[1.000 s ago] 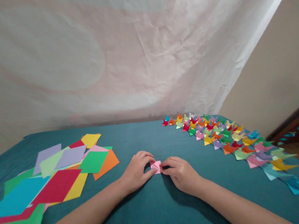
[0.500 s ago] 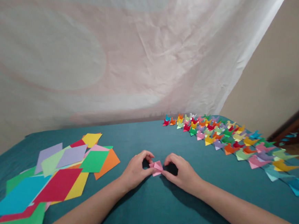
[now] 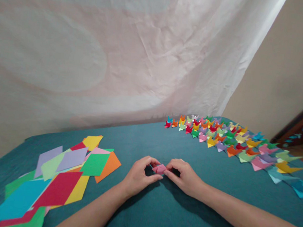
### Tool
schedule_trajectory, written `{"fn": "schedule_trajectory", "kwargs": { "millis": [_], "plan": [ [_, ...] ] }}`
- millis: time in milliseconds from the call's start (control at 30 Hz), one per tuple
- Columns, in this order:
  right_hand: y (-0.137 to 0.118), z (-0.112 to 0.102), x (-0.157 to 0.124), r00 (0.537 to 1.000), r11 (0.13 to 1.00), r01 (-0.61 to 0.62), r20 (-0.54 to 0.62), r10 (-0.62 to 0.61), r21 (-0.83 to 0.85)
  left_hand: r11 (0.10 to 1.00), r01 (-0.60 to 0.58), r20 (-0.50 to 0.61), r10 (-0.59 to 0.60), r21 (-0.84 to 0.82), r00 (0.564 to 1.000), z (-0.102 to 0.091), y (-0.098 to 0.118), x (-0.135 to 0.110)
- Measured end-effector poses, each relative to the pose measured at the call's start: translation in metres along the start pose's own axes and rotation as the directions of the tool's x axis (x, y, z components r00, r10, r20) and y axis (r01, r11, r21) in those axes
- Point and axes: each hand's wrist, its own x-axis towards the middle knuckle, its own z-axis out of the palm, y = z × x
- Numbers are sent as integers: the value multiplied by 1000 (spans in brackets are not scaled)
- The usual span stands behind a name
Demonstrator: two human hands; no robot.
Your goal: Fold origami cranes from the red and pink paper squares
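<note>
A small folded piece of pink origami paper (image 3: 159,169) is between my two hands, just above the teal tablecloth. My right hand (image 3: 184,174) pinches its right end between thumb and fingers. On the other side, my left hand (image 3: 140,174) curves around the paper with a gap between thumb and fingers. The left thumb lies below the paper and the left fingertips are at its upper edge; whether they touch it is hard to see. The paper is narrow, with a pointed left end.
Loose sheets of coloured paper (image 3: 58,189) lie overlapping at the left. Rows of folded paper birds (image 3: 234,150) in many colours stand at the right. A pale hanging cloth (image 3: 135,56) backs the teal-covered table (image 3: 134,136).
The pink paper has turned and now shows a narrower, pointed shape. My left thumb has come off its left end and moved down and right, while the right hand keeps its pinch.
</note>
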Motion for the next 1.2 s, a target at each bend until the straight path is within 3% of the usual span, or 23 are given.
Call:
{"fn": "schedule_trajectory", "kwargs": {
  "millis": [333,867,1000,1200],
  "plan": [
    [-4,-1,-1,996,993,92,10,-91,-79,995,-101,-12,101,7,995,-2,9,-1],
    [-6,-3,-2,998,994,63,6,-62,-92,983,-75,50,68,165,996,4,-4,-1],
    [-7,-2,-1,1000,999,20,11,-19,-46,984,-50,46,42,172,998,5,-4,-1],
    [-5,-1,3,987,975,-152,74,142,159,994,7,72,-15,105,997,1,1,1]
  ]
}}
